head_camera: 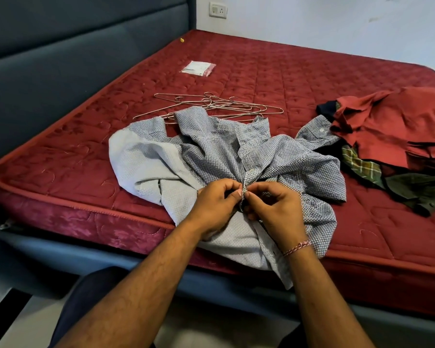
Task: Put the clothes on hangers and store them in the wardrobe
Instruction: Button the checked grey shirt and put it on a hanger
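Still early — progress: nothing in view hangs on a hanger yet, and no wardrobe shows, so by this frame the whole job of hanging and storing appears to lie ahead.
Bed: a red quilted mattress (274, 71) on a blue-grey frame serves as the work surface, with every garment lying on it.
Shirt in hand: a blue-and-white checked shirt (211, 151) lies spread and rumpled at the near edge, its hem spilling over the side toward the person, its collar toward the hangers.
Waiting pile: a heap of clothes (397, 144) sits to the right, a red garment on top, a green plaid piece and dark items beneath, one shirt cuff touching its edge; all of it looks untouched.
Hangers: a loose tangle of wire hangers (219, 106) rests just beyond the shirt collar, partly tucked under it, none threaded into a garment.
Left hand: the left hand (216, 204) pinches the shirt's button placket between thumb and curled fingers.
Right hand: the right hand (274, 209), a braided thread at the wrist, pinches the same strip from the other side, fingertips nearly meeting the left's; whether a button is being fastened or undone cannot be told.
Stray item: a small clear packet (198, 68) lies farther back on the mattress.
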`<act>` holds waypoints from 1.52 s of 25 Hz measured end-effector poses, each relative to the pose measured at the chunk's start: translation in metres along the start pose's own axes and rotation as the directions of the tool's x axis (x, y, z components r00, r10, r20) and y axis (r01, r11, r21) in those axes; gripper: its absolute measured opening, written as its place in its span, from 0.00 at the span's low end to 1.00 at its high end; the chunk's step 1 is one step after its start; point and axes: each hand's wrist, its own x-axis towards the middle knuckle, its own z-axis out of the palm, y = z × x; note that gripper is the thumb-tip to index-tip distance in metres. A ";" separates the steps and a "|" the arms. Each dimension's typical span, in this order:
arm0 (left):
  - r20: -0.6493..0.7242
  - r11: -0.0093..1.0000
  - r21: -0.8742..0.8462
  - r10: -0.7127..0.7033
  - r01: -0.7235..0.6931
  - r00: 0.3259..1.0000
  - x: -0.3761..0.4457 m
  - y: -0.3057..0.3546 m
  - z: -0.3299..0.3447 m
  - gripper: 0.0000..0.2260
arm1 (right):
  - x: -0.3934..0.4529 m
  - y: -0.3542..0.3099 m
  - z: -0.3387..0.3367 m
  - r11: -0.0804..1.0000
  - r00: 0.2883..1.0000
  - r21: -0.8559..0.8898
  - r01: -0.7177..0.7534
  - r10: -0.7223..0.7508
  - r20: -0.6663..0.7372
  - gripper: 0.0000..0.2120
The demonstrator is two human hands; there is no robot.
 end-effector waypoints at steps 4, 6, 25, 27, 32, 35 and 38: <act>-0.026 0.995 -0.093 -0.045 0.043 0.999 0.002 -0.002 0.000 0.14 | 0.002 0.011 0.003 0.946 0.986 -0.290 0.148 -0.163 -0.030 0.08; -0.059 0.997 -0.061 -0.049 0.046 0.997 0.001 0.001 0.002 0.15 | 0.001 0.008 0.008 0.916 0.979 -0.362 0.173 -0.201 -0.040 0.10; -0.216 0.935 0.292 0.269 -0.201 0.939 -0.014 0.007 0.004 0.01 | -0.009 -0.002 0.007 0.868 0.972 -0.480 0.126 -0.205 -0.116 0.05; -0.230 0.908 0.357 0.314 -0.220 0.921 -0.014 0.008 0.006 0.01 | -0.009 -0.002 0.008 0.851 0.968 -0.510 0.129 -0.219 -0.120 0.04; -0.233 0.870 0.448 0.337 -0.207 0.912 -0.015 0.010 0.008 0.03 | -0.007 0.001 0.004 0.921 0.981 -0.387 0.041 -0.110 -0.159 0.08; -0.229 0.859 0.479 0.320 -0.180 0.919 -0.012 0.010 0.011 0.03 | -0.001 0.001 -0.002 0.988 0.996 -0.148 -0.042 0.030 -0.081 0.07; -0.201 0.863 0.463 0.325 -0.203 0.924 -0.012 0.013 0.009 0.04 | 0.004 -0.006 -0.007 0.985 0.986 0.065 -0.161 0.163 -0.027 0.03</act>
